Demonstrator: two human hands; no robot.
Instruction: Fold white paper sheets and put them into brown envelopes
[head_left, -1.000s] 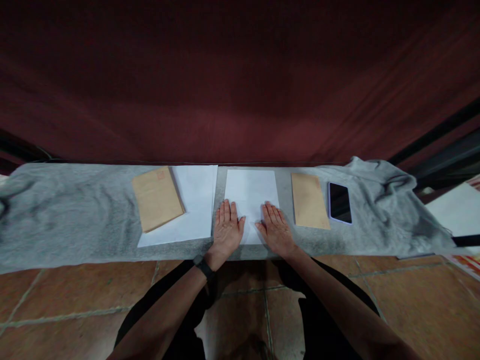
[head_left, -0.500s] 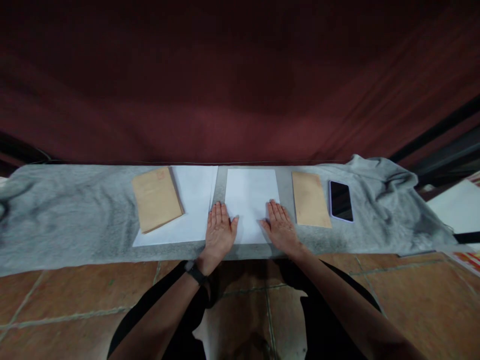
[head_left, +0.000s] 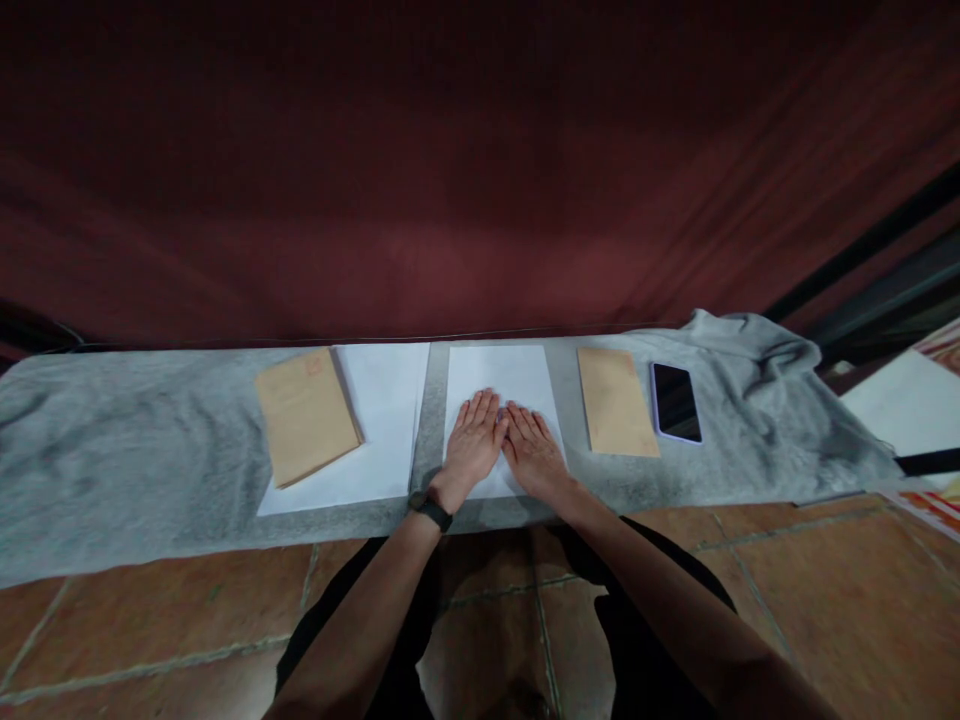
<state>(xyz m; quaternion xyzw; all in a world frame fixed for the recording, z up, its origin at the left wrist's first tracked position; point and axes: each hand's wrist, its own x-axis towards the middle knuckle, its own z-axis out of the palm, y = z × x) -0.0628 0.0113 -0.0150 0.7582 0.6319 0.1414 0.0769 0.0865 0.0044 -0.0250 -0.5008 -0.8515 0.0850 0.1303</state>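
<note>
A white sheet of paper (head_left: 501,370) lies on the grey cloth (head_left: 150,440) in front of me. My left hand (head_left: 472,445) and my right hand (head_left: 531,448) rest flat on it side by side, fingers stretched out and touching at the thumbs. A black band sits on my left wrist. To the left lies a larger stack of white paper (head_left: 379,420) with a brown envelope (head_left: 306,415) on top. To the right of the sheet lies a second brown envelope (head_left: 615,400), then a dark phone (head_left: 675,402).
The cloth covers a long narrow ledge and bunches up at its right end (head_left: 757,345). A dark red curtain (head_left: 480,180) hangs right behind it. Brown floor tiles (head_left: 150,620) show below, and a white board (head_left: 911,405) sits at the far right.
Both hands have slid inward from the sheet's side edges to its middle and now touch each other. The view shifted slightly.
</note>
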